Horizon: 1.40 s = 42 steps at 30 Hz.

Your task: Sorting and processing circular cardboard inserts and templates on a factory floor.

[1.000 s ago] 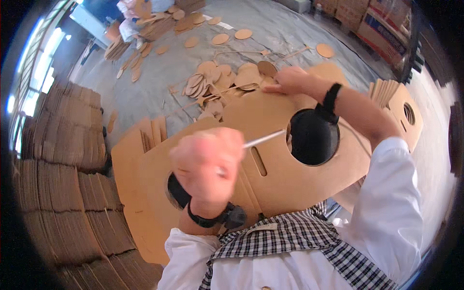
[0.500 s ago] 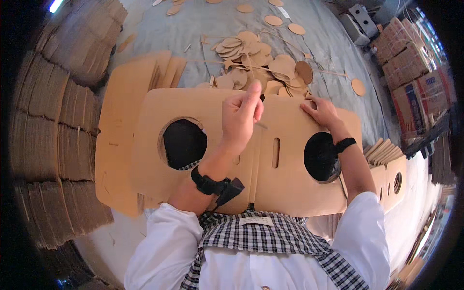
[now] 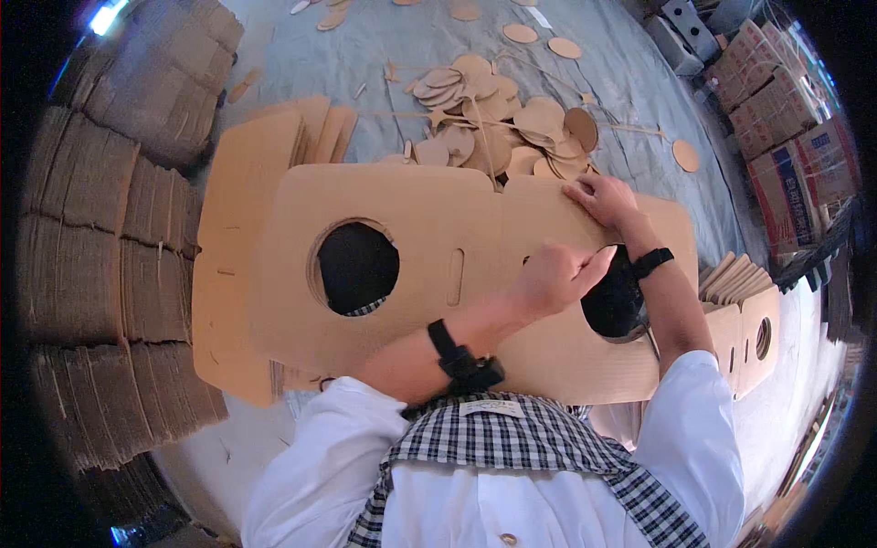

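Note:
A flat tan cardboard sheet point(image 3: 393, 196) lies across in front of me, with a large round hole near each end and a centre fold. My right hand point(image 3: 605, 199) grips its far edge right of the fold, fingers curled at the rim. My left hand point(image 3: 555, 279) is closed with the thumb stuck out, above the right half beside the right round hole point(image 3: 610, 306). Whatever it may hold is hidden inside the fingers. A narrow slot outline point(image 3: 455, 277) shows left of the fold; the hand covers the area of the matching right slot.
Beyond the sheet is a heap of cardboard discs and offcuts point(image 3: 493, 100) on a grey ground sheet point(image 3: 320, 64). More cut cardboard sheets point(image 3: 224, 274) stand at left, others point(image 3: 754, 342) at right. Tall cardboard stacks point(image 3: 73, 274) line the far left; printed cartons point(image 3: 772, 100) are piled right.
My left hand has swung right and nearer to me, from over the fold to over the right half, uncovering the left slot. My right hand stays at the far edge.

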Available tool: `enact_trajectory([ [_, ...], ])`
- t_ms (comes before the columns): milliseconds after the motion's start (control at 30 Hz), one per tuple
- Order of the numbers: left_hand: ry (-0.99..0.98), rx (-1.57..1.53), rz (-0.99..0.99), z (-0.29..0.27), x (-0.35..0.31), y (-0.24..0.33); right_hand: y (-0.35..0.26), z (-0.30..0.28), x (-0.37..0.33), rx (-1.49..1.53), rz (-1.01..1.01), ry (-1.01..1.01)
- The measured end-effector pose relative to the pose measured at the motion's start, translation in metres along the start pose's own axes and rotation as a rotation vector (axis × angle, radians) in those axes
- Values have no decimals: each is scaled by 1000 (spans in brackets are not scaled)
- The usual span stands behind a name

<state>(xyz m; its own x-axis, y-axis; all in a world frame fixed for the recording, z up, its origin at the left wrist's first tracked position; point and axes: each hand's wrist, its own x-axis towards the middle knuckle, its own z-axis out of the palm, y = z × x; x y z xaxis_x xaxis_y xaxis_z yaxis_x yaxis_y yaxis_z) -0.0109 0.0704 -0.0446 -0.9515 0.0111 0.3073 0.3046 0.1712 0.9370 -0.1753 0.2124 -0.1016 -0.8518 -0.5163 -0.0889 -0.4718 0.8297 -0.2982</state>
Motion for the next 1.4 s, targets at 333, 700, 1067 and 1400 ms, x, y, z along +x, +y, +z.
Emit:
enact_trajectory([
  [333, 85, -208, -172, -23, 17, 11, -1, 2, -8, 138, 50, -46],
  [700, 135, -358, -321, -29, 4, 48, 3, -3, -7, 39, 122, -74],
  [1067, 430, -230, -298, -110, 10, 19, -4, -7, -7, 93, 162, -24],
  [1400, 312, 41, -153, -88, 0, 17, -7, -1, -2, 53, 148, -47],
])
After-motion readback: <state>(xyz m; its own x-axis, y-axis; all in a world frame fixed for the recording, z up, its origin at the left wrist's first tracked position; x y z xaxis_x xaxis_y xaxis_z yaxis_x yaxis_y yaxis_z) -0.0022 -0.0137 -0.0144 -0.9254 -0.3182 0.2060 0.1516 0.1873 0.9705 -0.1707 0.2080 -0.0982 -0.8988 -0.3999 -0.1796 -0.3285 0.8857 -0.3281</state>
